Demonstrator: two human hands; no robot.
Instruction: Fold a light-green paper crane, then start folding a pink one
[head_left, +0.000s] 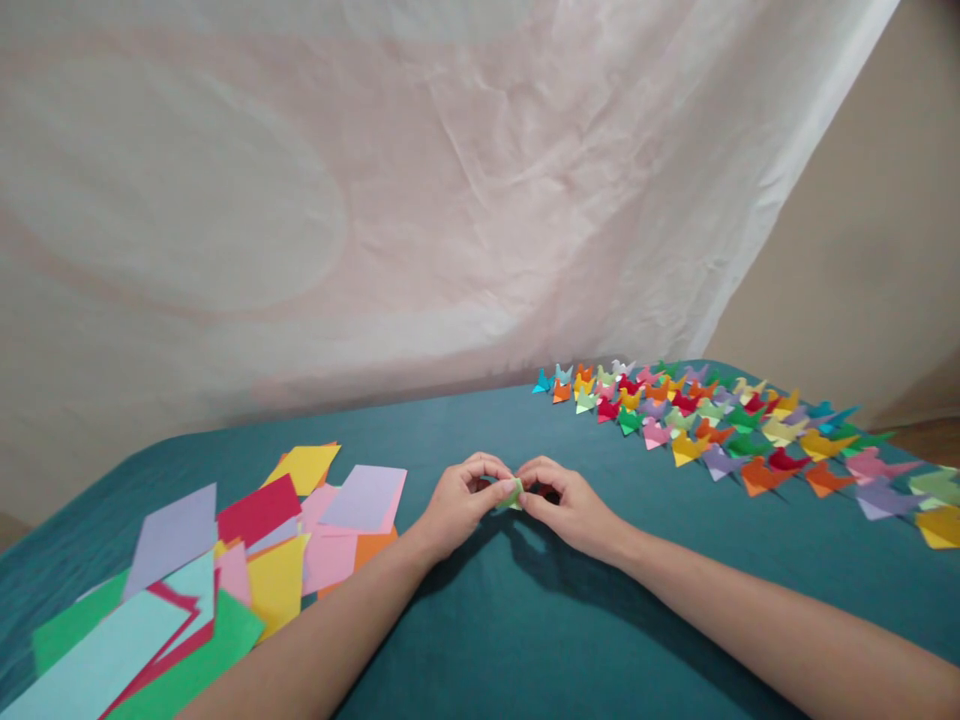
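Observation:
Between my two hands is a small folded piece of light green paper [511,494], held just above the table. My left hand [466,500] pinches it from the left, thumb against the fingers. On the other side, my right hand [564,502] grips its right edge between thumb and fingertips. The fingers cover much of the paper, so its full folded shape is hidden.
Loose coloured paper sheets [274,575] overlap in a heap at the left of the dark teal tabletop [465,640]. Rows of small folded paper birds [765,475] stand along the right side. A pale cloth [375,200] hangs behind the table.

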